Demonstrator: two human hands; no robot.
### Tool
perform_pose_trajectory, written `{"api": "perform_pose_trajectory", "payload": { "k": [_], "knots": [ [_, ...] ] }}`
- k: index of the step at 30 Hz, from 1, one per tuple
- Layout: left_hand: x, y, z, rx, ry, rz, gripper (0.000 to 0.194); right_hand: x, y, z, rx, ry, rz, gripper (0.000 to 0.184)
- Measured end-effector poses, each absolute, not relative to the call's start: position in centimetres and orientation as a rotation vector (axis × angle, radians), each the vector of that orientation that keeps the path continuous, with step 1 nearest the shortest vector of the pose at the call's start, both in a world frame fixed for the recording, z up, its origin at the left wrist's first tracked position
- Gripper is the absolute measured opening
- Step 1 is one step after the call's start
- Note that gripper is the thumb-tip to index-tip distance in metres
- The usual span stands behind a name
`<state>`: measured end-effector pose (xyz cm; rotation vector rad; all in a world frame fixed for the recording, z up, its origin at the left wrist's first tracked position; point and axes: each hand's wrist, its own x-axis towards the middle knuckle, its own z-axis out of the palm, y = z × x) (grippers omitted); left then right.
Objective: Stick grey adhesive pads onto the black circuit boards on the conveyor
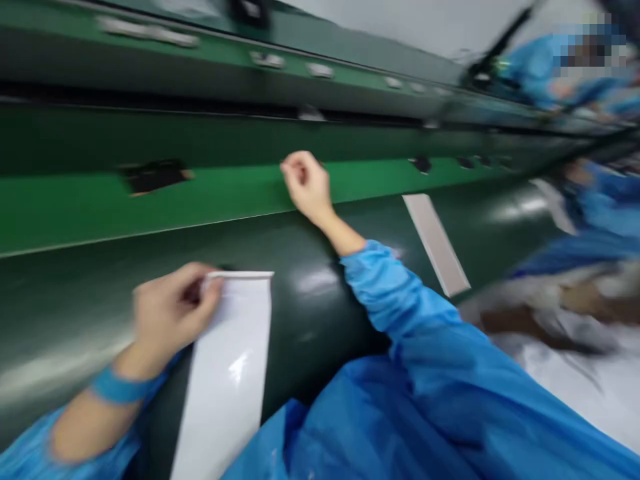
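Observation:
My left hand (pixel 175 310) pinches the upper left corner of a long, glossy white strip (pixel 233 367). The strip hangs down over the dark green bench surface toward my body, and a thin raised edge runs along its top. My right hand (pixel 309 187) hovers at the bright green belt with thumb and fingers curled together. Whatever sits between those fingers, if anything, is too small and blurred to make out. A flat black piece (pixel 156 177) lies on the belt to the left of my right hand.
Along the belt (pixel 240 190), more small dark pieces (pixel 421 164) lie to the right. A pale strip (pixel 437 245) rests on the dark green surface (pixel 310 293). Small whitish items (pixel 147 31) line the upper ledge. People in blue sleeves (pixel 610 200) work at the right.

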<state>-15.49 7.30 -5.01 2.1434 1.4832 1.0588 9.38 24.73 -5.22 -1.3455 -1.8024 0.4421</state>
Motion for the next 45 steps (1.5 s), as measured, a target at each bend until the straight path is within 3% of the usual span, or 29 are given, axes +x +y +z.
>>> {"api": "perform_pose_trajectory", "payload": {
  "k": [5, 10, 13, 20, 45],
  "knots": [
    [-17.8, 6.0, -4.9, 2.143, 1.351, 1.203, 0.016, 4.5, 26.6, -5.6, -1.008, -1.828, 0.727, 0.027],
    [-17.5, 5.9, -4.5, 2.169, 1.274, 1.252, 0.015, -2.6, 28.6, -2.4, -0.905, -2.199, 0.881, 0.012],
    [-18.0, 5.6, -4.7, 2.148, 1.256, 1.245, 0.015, -6.4, 29.8, -1.8, -0.88, -2.479, 0.972, 0.012],
    [-18.4, 5.6, -5.2, 2.12, 1.289, 1.238, 0.012, -9.4, 31.0, -3.2, -0.847, -2.78, 0.841, 0.018],
    [-18.2, 5.5, -5.6, 2.132, 1.279, 1.26, 0.012, -5.5, 31.7, -2.2, -0.982, -3.025, 0.554, 0.026]
  ]
}}
